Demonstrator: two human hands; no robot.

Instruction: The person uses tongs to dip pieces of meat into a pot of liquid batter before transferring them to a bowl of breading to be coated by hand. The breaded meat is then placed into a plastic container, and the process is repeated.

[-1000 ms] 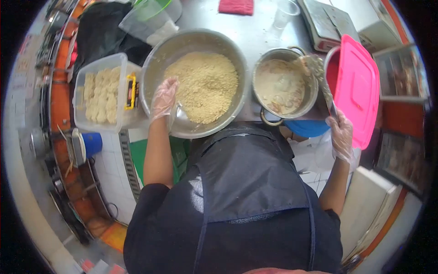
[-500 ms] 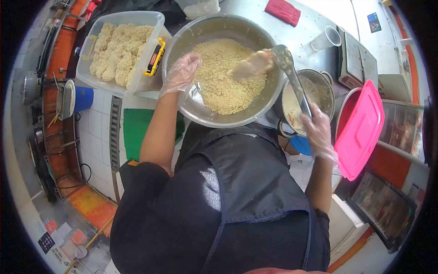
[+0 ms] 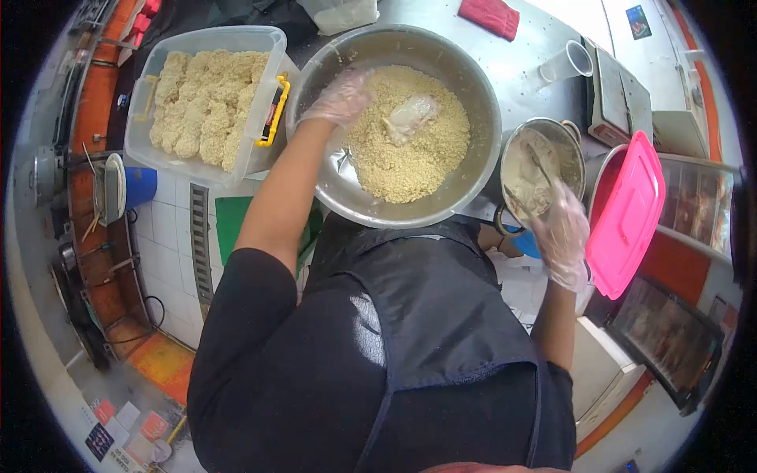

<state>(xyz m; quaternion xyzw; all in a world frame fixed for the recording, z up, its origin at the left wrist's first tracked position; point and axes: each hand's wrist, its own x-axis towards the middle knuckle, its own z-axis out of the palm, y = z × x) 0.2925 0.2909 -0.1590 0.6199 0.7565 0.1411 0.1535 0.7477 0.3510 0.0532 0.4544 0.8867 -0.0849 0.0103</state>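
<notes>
A battered piece of raw meat [image 3: 412, 118] lies on the pale crumbs [image 3: 410, 169] inside a large steel bowl [image 3: 481, 162]. My left hand [image 3: 339, 98], in a clear plastic glove, reaches over the bowl's left side. Its fingers stretch to the edge of the crumbs, left of the meat, and hold nothing that I can see. On the right, my gloved right hand [image 3: 564, 232] is closed round metal tongs [image 3: 542, 167]. The tongs' ends dip into a pot [image 3: 582, 162] of thick, pale batter [image 3: 530, 158].
A clear tub [image 3: 276, 51] of crumb-coated pieces [image 3: 209, 110] stands left of the bowl. Rightward are a pink lid [image 3: 631, 221], a plastic cup [image 3: 566, 65] and a scale [image 3: 619, 98]. A red cloth [image 3: 489, 17] lies at the back.
The meat has dropped from the tongs onto the crumbs. My right hand has brought the tongs back right, into the batter pot. My left hand has moved farther into the bowl.
</notes>
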